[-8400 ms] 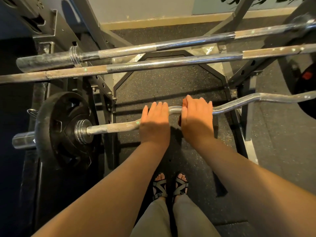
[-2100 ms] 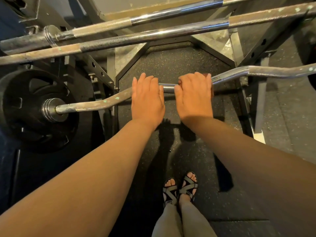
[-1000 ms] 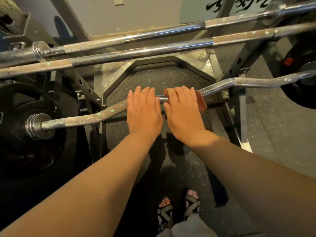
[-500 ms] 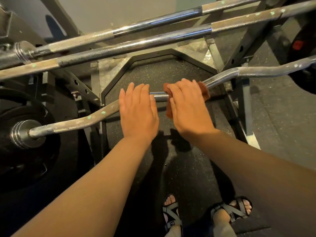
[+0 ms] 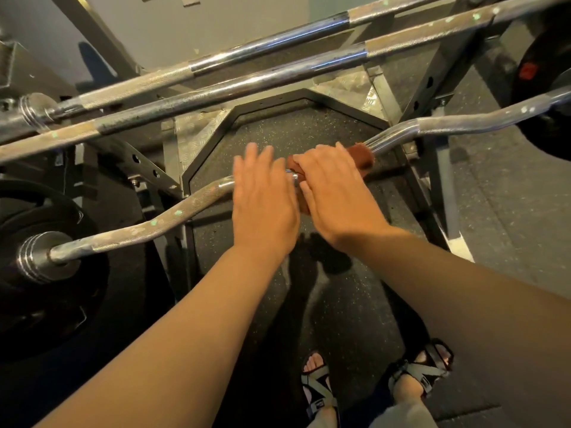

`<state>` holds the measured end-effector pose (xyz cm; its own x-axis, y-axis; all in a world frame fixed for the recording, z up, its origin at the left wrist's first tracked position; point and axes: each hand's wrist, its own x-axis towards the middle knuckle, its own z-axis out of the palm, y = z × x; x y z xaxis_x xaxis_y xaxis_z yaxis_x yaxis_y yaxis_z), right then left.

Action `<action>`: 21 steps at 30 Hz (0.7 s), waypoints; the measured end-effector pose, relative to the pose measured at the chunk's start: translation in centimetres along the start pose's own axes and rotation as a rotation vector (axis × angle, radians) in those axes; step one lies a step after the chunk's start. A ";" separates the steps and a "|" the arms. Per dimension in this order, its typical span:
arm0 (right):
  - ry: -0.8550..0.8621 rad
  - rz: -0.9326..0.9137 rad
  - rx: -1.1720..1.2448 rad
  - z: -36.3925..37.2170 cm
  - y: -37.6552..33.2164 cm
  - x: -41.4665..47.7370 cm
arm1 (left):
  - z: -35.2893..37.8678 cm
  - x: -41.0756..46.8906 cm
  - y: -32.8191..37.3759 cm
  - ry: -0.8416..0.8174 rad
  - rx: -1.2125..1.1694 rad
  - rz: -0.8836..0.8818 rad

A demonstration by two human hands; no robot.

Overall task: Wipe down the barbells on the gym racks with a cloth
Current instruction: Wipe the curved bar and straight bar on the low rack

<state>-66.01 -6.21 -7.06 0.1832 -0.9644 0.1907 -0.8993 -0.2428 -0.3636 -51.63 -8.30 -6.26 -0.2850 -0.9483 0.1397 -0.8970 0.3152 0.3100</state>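
Three barbells, two plates, one cloth

A gym: racked barbells, weight plate, rubber flooring.

- Black weight plate, lower left.
- Speckled rubber floor, edged by diamond-tread metal.
- Grey-strapped sandals stand on the floor at the bottom.
- Dark disc with a red patch at the right edge, possibly another plate.

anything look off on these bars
Yes: on the bent silver curl bar, the knurled left section is dull and dotted with pale green flecks, unlike its shiny middle beside the brown cloth. The nearer straight steel barbell shows similar flecks.
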 end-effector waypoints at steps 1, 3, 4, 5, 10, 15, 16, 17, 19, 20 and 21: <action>-0.019 -0.040 -0.013 -0.7 1.0 0.0 | 0.2 0.0 0.4 -0.020 -0.013 0.066; -0.029 -0.055 -0.051 -2.0 2.9 -0.1 | 0.5 0.2 0.8 -0.026 -0.040 0.082; -0.010 -0.019 -0.046 -2.5 3.6 -0.3 | 0.6 0.3 0.8 -0.016 -0.044 0.068; 0.027 0.039 -0.030 -3.0 4.3 -0.4 | 0.7 0.3 0.7 -0.003 -0.043 0.061; 0.153 0.335 0.062 -2.2 2.7 0.4 | 1.4 0.1 0.6 0.061 -0.012 0.080; -0.007 0.077 0.148 -0.6 0.5 -0.5 | 1.5 0.3 0.6 0.063 0.005 0.078; -0.025 0.022 0.118 -1.3 1.6 -0.5 | 1.4 0.2 0.5 0.054 0.009 0.092; -0.032 -0.011 0.079 -1.8 2.8 -0.5 | 1.3 0.2 0.4 0.048 0.010 0.104; 0.020 0.052 0.046 -2.6 4.7 -0.2 | 1.2 0.2 0.2 0.046 0.008 0.112; 0.082 0.129 0.063 -3.0 5.2 0.0 | 1.1 0.2 0.3 0.053 0.004 0.109; 0.141 0.213 0.089 -3.1 5.3 0.3 | 1.2 0.3 0.3 0.063 -0.002 0.104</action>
<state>-71.93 -7.42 -6.10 -0.0693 -0.9721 0.2239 -0.8720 -0.0500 -0.4870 -52.40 -8.49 -7.20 -0.3546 -0.9062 0.2304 -0.8628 0.4121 0.2927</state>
